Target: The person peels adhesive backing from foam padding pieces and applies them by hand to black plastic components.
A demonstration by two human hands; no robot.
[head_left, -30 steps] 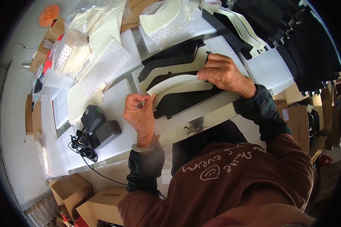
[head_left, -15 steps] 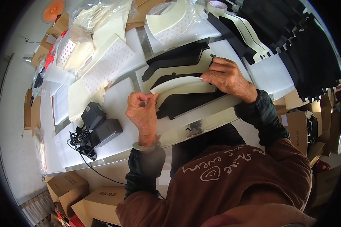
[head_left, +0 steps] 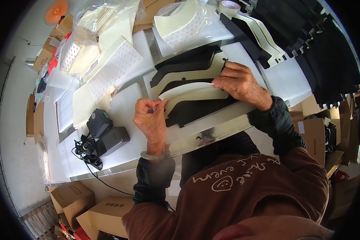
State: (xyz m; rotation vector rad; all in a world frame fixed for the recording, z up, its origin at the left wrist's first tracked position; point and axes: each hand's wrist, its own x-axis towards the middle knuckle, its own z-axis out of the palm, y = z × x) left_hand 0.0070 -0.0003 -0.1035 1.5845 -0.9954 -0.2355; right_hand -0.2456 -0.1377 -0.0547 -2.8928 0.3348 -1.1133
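A curved, off-white strip (head_left: 187, 87) is raised on edge above the black moulded panels. My left hand (head_left: 151, 120) pinches its left end between thumb and forefinger. At the strip's right end, my right hand (head_left: 241, 83) is closed on it, fingers curled. Below lies the nearer black panel (head_left: 202, 109), with a cream pad (head_left: 202, 95) along its curve. Just beyond is another black panel (head_left: 186, 63), bordered by a cream band (head_left: 194, 75). My right fingers partly cover the panels' right ends.
A black power adapter (head_left: 113, 141) with a coiled cable (head_left: 84, 145) sits left on the white table (head_left: 126, 104). Cream sheets (head_left: 113, 68) and plastic bags lie at far left. A tape roll (head_left: 229, 8) stands at the back; stacked black panels (head_left: 328, 60) fill the right. Cardboard boxes (head_left: 110, 214) are below.
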